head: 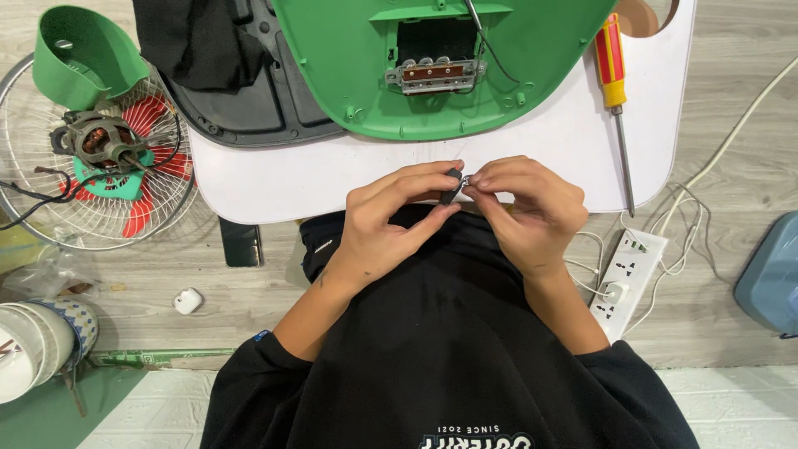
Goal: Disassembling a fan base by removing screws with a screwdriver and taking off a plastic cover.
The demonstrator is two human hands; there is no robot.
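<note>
Both hands meet just over the person's lap. The left hand [391, 220] pinches a small black part [450, 186] between thumb and fingers. The right hand [524, 204] is closed on a tiny shiny bit [468, 180] at its tip; it may be a metal pin, but it is too small to tell. The part looks light, hard and easy to drop, so holding its sides seems best. Past the hands lies the white board [332, 175], then the green fan base [432, 66]. A screwdriver [615, 91] lies off to the right.

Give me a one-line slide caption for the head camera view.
Both hands, left hand and right hand, pinch a small dark part over a white board, below an opened green fan housing.
</note>
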